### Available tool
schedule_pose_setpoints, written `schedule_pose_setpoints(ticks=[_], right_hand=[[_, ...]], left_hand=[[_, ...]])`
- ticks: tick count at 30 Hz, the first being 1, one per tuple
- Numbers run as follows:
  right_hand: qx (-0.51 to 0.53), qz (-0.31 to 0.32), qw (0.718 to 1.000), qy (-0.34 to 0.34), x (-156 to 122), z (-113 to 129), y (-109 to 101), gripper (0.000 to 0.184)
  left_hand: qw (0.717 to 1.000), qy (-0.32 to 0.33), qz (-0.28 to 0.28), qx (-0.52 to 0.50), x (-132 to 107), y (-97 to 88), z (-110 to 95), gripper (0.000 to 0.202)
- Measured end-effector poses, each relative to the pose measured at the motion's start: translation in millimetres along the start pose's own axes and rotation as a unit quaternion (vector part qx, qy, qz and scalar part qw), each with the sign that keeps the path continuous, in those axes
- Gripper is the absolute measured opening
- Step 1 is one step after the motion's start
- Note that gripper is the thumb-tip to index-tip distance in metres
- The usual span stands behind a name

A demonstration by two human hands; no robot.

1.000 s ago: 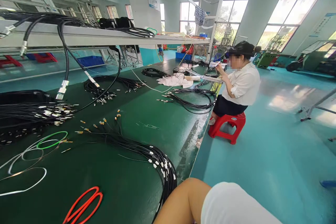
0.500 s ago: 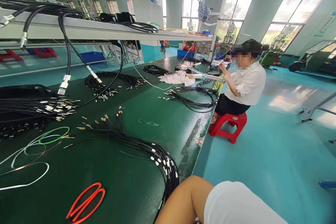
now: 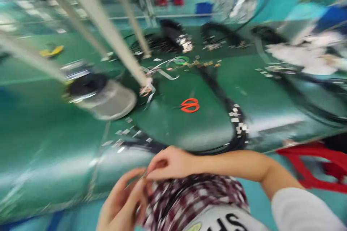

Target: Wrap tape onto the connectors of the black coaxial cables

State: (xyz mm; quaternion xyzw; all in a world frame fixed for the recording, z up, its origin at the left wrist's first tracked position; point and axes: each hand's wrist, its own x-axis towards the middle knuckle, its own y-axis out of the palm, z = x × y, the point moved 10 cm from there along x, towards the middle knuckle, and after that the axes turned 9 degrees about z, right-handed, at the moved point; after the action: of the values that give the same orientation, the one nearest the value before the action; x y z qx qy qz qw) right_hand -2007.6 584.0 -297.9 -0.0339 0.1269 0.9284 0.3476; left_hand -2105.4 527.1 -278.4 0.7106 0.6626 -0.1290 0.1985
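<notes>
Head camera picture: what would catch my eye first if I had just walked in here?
Probably the two hands low in the middle, the left hand and right hand, fingers pinched together over something too small and blurred to name, above a checked cloth. Behind them, an orange-red loop stands out on the green table, beside a black cable bundle curving along the near edge.

Head camera, blurred, facing down

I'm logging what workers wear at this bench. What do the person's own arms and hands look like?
Both hands are bare, no gloves: left hand, right hand. The right forearm is bare up to a short white sleeve. No rings or watch show, though the picture is blurred.
</notes>
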Motion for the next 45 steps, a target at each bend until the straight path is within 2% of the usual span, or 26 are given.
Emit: schedule_pose_setpoints(ticks=[3, 6, 10, 14, 25, 31, 37, 43, 45], right_hand=[[-0.019, -0.009, 1.0, -0.008, 2.1, 6.8, 10.1, 0.023], [-0.034, -0.007, 0.999, 0.005, 3.7, 10.8, 22.4, 0.02], [-0.049, -0.016, 0.999, 0.014, 6.1, 12.2, 34.5, 0.018], [-0.049, -0.019, 0.999, 0.015, 11.5, 7.6, 37.2, 0.017], [-0.046, -0.013, 0.999, 0.0, 22.6, 10.5, 38.3, 0.017], [-0.019, -0.005, 1.0, 0.015, 27.4, 1.2, 40.2, 0.023], [-0.052, 0.0, 0.998, 0.025, 29.0, -0.4, 37.8, 0.024], [0.089, 0.066, 0.994, 0.01, 34.3, -4.9, 49.0, 0.021], [0.098, 0.07, 0.993, 0.009, 34.7, -5.3, 49.5, 0.02]], left_hand=[[0.999, -0.001, 0.042, -0.033, -7.3, -19.7, 11.8, 0.045], [0.998, 0.007, 0.037, -0.052, -7.4, -35.6, 18.7, 0.041], [0.997, 0.012, 0.033, -0.074, -13.5, -43.6, 28.0, 0.026], [0.99, 0.01, 0.022, -0.137, -13.2, -51.0, 37.5, 0.024], [0.971, -0.009, 0.064, -0.229, -3.8, -46.0, 46.8, 0.022], [0.971, -0.01, 0.066, -0.23, -2.5, -45.6, 51.1, 0.021], [0.975, 0.0, 0.083, -0.206, -5.1, -43.1, 48.2, 0.02], [0.977, 0.0, 0.087, -0.195, -3.8, -40.0, 46.7, 0.02], [0.978, -0.001, 0.082, -0.192, -3.4, -39.6, 46.4, 0.021]])
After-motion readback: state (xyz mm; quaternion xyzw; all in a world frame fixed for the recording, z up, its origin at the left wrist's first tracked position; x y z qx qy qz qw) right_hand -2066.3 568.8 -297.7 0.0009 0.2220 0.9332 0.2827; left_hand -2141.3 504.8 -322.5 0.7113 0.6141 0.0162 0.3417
